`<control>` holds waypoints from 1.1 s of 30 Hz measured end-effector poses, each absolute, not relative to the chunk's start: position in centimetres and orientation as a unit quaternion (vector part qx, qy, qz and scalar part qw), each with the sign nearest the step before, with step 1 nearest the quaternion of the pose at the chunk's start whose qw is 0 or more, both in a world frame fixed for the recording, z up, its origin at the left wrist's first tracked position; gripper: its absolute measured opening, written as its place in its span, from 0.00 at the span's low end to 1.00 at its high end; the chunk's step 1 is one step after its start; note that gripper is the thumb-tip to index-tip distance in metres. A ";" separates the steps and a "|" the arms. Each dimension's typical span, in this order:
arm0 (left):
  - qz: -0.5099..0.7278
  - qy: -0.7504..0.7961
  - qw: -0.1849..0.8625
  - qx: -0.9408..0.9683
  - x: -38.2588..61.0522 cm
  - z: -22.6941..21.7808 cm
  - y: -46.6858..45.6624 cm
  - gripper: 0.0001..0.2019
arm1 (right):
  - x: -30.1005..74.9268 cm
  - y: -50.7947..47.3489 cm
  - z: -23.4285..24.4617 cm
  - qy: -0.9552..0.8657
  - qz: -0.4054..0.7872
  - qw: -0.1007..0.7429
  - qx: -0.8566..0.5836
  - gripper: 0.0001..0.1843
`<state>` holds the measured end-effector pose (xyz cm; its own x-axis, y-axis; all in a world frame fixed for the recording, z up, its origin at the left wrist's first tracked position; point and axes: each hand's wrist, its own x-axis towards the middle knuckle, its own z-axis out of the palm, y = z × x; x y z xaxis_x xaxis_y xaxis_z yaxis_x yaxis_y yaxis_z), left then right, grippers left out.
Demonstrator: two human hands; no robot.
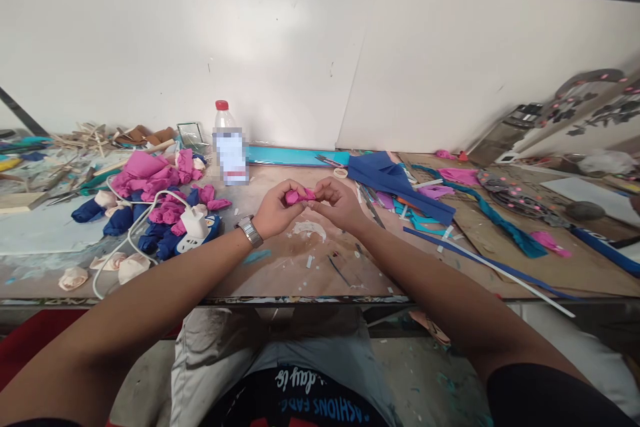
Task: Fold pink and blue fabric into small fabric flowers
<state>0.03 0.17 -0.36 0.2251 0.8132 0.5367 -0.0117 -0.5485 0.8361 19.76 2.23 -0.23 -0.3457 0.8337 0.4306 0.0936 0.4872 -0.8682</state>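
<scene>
A small bunched piece of pink crepe paper (299, 197) is held over the middle of the table, between both hands. My left hand (278, 211), with a metal watch (249, 231) on its wrist, is closed around the left part of it. My right hand (340, 205) pinches its right end between thumb and fingers. To the left lies a heap of pink crumpled paper flowers (145, 177) mixed with dark blue paper flowers (120, 220). Several cream paper flowers (134, 268) rest near the front edge.
A white charger plug (194, 220) and cable lie among the flowers. Behind stands a red-capped bottle (225, 121), partly blurred. Scissors (339, 171), folded blue paper (385, 177) and a teal strip (495, 223) lie right. A white strip (520, 287) juts over the table edge.
</scene>
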 end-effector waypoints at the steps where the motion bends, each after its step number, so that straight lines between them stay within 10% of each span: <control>1: 0.547 0.294 0.376 0.688 0.0 -0.4 0.2 0.07 | 19.8 2.2 -0.3 -0.715 0.408 0.470 -0.317 0.24; 33: 0.524 0.261 0.657 0.475 0.3 0.3 0.4 0.09 | 20.2 1.8 1.2 -0.869 0.098 0.418 -0.244 0.09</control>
<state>0.28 0.40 0.28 0.3149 0.9364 0.1551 -0.4397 -0.0009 0.8981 20.23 1.78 1.21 -0.5312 0.5064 0.6792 0.3423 0.8616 -0.3747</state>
